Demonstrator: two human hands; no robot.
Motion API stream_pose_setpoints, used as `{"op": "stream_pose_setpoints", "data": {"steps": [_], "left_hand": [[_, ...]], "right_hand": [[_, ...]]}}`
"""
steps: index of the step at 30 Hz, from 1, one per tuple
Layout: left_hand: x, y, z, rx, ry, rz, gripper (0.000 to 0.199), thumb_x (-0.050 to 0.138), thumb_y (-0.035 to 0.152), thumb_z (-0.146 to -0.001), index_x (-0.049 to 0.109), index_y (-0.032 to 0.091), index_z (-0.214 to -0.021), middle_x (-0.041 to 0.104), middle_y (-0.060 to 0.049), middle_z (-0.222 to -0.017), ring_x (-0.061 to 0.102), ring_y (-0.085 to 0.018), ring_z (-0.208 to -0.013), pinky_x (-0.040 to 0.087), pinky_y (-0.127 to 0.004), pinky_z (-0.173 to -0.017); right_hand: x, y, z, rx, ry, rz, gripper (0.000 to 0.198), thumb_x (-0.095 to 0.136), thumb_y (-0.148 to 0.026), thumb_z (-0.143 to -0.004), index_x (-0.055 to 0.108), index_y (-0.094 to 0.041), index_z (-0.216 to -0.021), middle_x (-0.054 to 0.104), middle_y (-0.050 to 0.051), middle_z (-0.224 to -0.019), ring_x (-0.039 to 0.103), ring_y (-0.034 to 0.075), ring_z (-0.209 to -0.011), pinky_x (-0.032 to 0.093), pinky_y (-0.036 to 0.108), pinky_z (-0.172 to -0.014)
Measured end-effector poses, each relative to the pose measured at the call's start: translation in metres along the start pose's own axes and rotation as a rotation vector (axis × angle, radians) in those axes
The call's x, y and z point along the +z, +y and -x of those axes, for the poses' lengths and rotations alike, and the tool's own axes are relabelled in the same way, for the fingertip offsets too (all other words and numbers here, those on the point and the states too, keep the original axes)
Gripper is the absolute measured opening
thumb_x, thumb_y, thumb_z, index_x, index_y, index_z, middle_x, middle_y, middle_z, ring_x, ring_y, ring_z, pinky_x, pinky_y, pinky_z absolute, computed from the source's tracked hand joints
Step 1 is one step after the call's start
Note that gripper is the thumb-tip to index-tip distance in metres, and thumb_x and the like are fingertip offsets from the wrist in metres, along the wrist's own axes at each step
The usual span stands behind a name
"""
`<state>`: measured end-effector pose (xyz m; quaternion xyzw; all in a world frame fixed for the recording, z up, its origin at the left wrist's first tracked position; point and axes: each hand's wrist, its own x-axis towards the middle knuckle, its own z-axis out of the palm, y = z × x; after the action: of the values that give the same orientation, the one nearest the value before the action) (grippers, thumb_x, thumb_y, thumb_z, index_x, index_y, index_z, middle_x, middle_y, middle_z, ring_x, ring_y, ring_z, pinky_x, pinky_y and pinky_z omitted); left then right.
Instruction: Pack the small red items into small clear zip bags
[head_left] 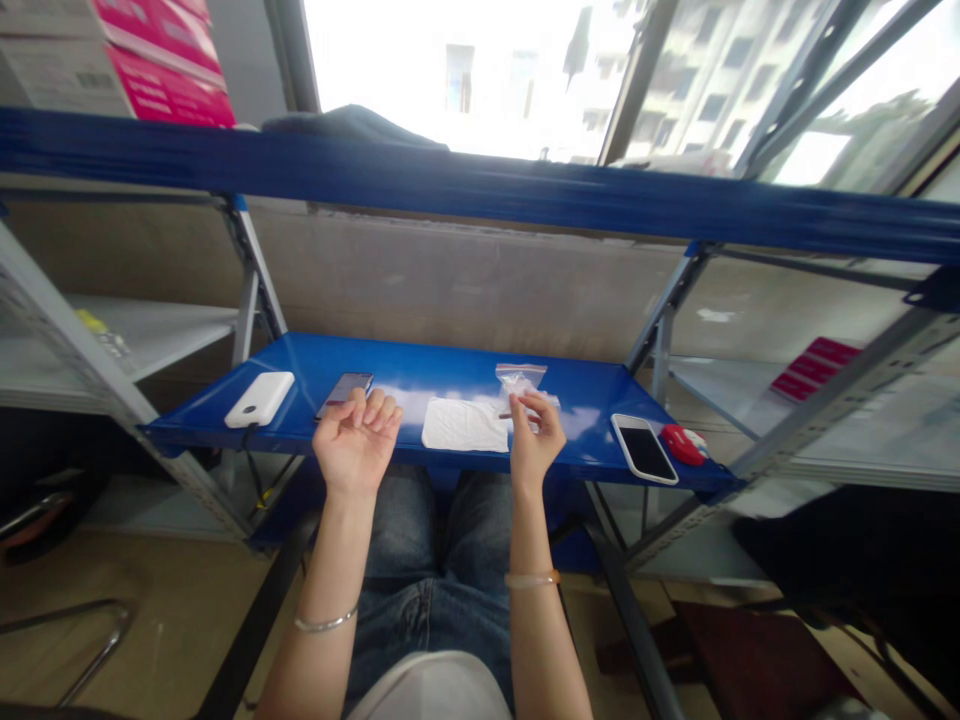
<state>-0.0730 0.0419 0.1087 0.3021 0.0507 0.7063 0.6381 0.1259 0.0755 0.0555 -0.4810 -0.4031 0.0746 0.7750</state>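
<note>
My left hand [355,442] is raised palm up over the front edge of the blue table, its fingers loosely curled and nothing visible on the bare palm. Just behind its fingertips lies a dark phone [349,384], partly covered by the hand. My right hand [537,432] pinches a small thin dark stick [505,416] between thumb and fingertips; its kind is too small to tell. The stick points left, over the right end of a creased white cloth or tissue [463,425]. A clear zip bag [520,377] rests right behind my right hand, which hides part of it.
The blue table [420,360] carries a white power bank [260,399] with a cable at left. A white-framed phone [645,448] and a red-and-white object [684,444] lie at the right edge. A blue shelf beam [480,190] crosses above; metal posts flank both sides.
</note>
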Motion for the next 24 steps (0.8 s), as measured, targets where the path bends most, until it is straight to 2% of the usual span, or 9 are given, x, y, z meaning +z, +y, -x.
{"op": "stream_pose_setpoints", "data": {"steps": [7,19,24], "left_hand": [[-0.001,-0.002,-0.001,0.004,-0.030,0.021,0.035,0.054,0.017,-0.069,0.023,0.017,-0.053,0.025,0.004,-0.054,0.036,-0.006,-0.051,0.039,-0.019,-0.051],[-0.001,-0.002,0.000,0.024,-0.033,0.015,0.031,0.051,0.016,-0.070,0.027,0.017,-0.051,0.025,0.004,-0.052,0.036,-0.007,-0.052,0.038,-0.020,-0.052],[-0.002,-0.005,-0.003,-0.025,-0.037,-0.080,0.029,0.053,0.017,-0.071,0.034,0.017,-0.050,0.028,0.004,-0.051,0.035,-0.007,-0.051,0.036,-0.020,-0.051]], "right_hand": [[0.006,-0.009,0.005,0.065,-0.178,-0.094,0.025,0.069,-0.040,-0.070,0.066,-0.016,-0.074,0.068,0.008,-0.090,0.062,0.022,-0.091,0.048,0.031,-0.071],[0.010,-0.029,0.016,0.020,-0.393,-0.144,0.013,0.068,-0.032,-0.073,0.066,-0.020,-0.073,0.068,0.005,-0.090,0.061,0.021,-0.094,0.043,0.033,-0.075],[0.008,-0.033,0.016,0.041,-0.572,-0.173,0.011,0.071,-0.030,-0.071,0.066,-0.020,-0.073,0.069,0.004,-0.089,0.061,0.021,-0.092,0.042,0.033,-0.076]]}}
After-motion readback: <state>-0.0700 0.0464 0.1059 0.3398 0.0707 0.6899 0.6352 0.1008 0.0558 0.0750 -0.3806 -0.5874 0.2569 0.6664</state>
